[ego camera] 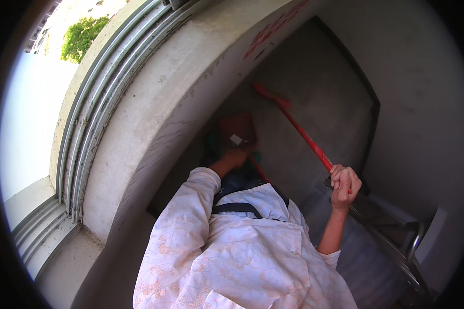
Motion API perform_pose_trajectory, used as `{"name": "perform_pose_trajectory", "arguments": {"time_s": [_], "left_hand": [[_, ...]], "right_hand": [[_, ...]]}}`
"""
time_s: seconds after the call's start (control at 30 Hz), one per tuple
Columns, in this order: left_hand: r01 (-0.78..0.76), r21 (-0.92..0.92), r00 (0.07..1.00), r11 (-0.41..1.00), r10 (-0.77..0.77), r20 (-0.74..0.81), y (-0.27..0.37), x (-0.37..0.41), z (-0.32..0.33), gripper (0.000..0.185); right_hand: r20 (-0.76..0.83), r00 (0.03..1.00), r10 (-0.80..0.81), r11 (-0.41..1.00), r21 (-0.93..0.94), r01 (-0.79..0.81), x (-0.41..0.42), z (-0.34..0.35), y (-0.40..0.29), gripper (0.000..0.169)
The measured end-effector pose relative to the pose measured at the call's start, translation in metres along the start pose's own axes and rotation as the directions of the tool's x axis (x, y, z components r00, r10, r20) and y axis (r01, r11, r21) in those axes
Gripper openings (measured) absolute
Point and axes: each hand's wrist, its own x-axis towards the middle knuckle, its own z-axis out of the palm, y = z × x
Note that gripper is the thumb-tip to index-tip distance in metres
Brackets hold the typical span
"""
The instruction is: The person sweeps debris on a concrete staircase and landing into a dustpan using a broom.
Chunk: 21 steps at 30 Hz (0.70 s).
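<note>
My right hand (345, 184) is closed around the upper end of the red handle of a broom (303, 134). The broom slants away up and to the left, its red head near the floor by the wall. My left hand (236, 157) reaches down beside a red dustpan (237, 125), and a thin red handle runs from near it towards my waist. What its fingers grip is too dark to tell. A small white scrap (236, 139) shows at the dustpan.
A concrete window ledge (154, 89) with metal sliding tracks (100, 104) curves along my left. On the right stands a metal-framed piece of furniture (390, 247) near a pale wall (417, 96). A dark skirting strip edges the floor (332, 77).
</note>
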Motion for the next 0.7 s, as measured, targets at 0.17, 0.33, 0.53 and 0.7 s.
{"name": "perform_pose_trajectory", "arguments": {"time_s": [0.17, 0.33, 0.53, 0.7], "left_hand": [[-0.109, 0.074, 0.981, 0.991, 0.095, 0.169, 0.055, 0.011, -0.014, 0.063], [-0.487, -0.059, 0.831, 0.871, 0.483, 0.275, 0.112, 0.041, 0.013, 0.042], [-0.492, -0.612, 0.76, 0.62, 0.649, 0.046, 0.109, 0.006, 0.022, 0.03], [-0.492, -0.341, 0.801, 0.801, 0.57, 0.184, 0.118, 0.036, 0.01, 0.03]], "right_hand": [[-0.037, 0.999, 0.029, 1.0, 0.012, -0.028, -0.005, 0.001, 0.004, 0.036], [-0.014, 1.0, 0.023, 0.999, 0.034, -0.022, -0.002, 0.007, -0.009, 0.036], [-0.116, 0.985, 0.13, 0.962, -0.225, -0.154, -0.006, 0.006, -0.03, 0.027], [-0.071, 0.996, 0.048, 0.976, -0.209, -0.062, -0.014, 0.0, -0.022, 0.027]]}}
